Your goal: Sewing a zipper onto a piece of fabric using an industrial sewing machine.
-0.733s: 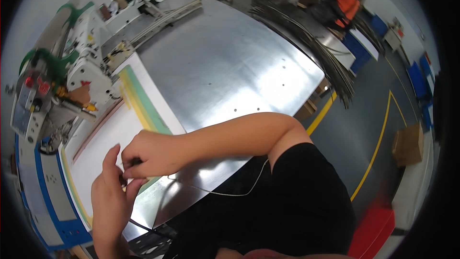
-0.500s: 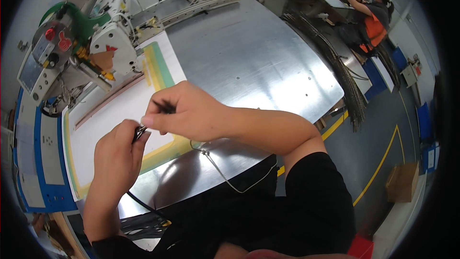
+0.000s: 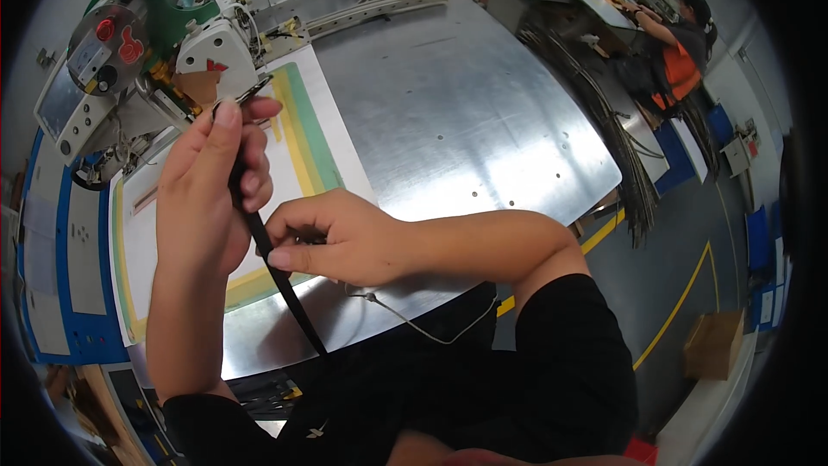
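Observation:
A long narrow black strip runs from my raised left hand down past the metal table's front edge. My left hand is closed on its upper part, thumb uppermost. A small dark, shiny piece sticks out above the left fingers; its kind is unclear. Lower down, my right hand pinches the strip between thumb and forefinger. Something dark shows inside its curled fingers, too hidden to name. Just below the right hand, a thin grey cord with a small knot loops across the table edge; its upper end is hidden.
A sewing machine with a control panel stands at the left. White sheet with green and yellow borders lies on the metal table. Bundled dark strips hang at the right, near a seated person. A cardboard box sits on the floor.
My left hand has risen and moved away from me, drawing the black strip up into a straight line. My right hand has come down and nearer, onto the strip.

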`<state>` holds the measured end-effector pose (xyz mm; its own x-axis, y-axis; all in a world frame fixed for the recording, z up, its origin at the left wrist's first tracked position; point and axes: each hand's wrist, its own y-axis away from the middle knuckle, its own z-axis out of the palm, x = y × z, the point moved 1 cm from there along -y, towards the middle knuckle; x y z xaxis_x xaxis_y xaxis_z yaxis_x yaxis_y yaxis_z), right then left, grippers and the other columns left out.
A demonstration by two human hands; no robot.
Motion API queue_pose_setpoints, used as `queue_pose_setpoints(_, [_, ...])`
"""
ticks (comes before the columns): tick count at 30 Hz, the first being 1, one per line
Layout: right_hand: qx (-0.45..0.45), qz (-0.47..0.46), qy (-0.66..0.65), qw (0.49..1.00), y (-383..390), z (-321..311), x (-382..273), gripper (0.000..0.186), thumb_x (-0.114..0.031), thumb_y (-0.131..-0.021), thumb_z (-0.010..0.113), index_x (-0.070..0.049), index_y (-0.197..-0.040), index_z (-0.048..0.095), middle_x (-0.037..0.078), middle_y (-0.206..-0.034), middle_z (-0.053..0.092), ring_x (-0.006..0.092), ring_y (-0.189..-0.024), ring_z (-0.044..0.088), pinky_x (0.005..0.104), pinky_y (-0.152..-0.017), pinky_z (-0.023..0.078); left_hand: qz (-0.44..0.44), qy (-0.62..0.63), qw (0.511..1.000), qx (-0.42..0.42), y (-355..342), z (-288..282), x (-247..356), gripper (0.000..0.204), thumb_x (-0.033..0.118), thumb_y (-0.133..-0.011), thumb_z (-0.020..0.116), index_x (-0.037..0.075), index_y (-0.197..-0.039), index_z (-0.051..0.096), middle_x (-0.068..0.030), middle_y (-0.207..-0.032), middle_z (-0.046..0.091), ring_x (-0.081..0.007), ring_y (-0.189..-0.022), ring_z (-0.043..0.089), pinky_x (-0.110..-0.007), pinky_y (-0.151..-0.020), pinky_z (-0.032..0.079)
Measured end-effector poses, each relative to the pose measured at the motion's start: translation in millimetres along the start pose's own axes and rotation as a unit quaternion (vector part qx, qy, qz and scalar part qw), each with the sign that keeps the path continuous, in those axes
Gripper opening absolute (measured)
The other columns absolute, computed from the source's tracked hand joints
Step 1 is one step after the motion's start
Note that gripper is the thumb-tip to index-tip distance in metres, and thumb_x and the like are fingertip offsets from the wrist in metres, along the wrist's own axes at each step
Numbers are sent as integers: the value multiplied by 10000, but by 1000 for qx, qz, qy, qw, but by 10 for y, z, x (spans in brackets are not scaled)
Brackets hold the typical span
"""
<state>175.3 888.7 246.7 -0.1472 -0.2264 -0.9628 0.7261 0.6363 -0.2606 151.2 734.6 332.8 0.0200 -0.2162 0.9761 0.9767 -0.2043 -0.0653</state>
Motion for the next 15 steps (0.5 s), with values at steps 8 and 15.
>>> queue_pose_setpoints(8, [30, 6, 64, 997, 33, -49, -101, 129, -141, -1024, 685, -29, -994, 630, -16, -858, 646, 57, -775, 552, 265, -710, 467, 17, -30, 999, -12, 1, -299, -172, 370, 341, -1088, 622, -12, -1055, 727, -60, -824, 717, -121, -736, 661, -275, -723, 536])
queue_pose_setpoints(15, [14, 26, 87, 996, 91, -54, -118, 134, -141, -1019, 688, -26, -966, 643, -25, -835, 629, 46, -734, 546, 249, -659, 449, 53, -58, 995, -58, 74, -241, -208, 291, 229, -1068, 639, -43, -1117, 732, -91, -852, 749, -146, -779, 704, -294, -761, 560])
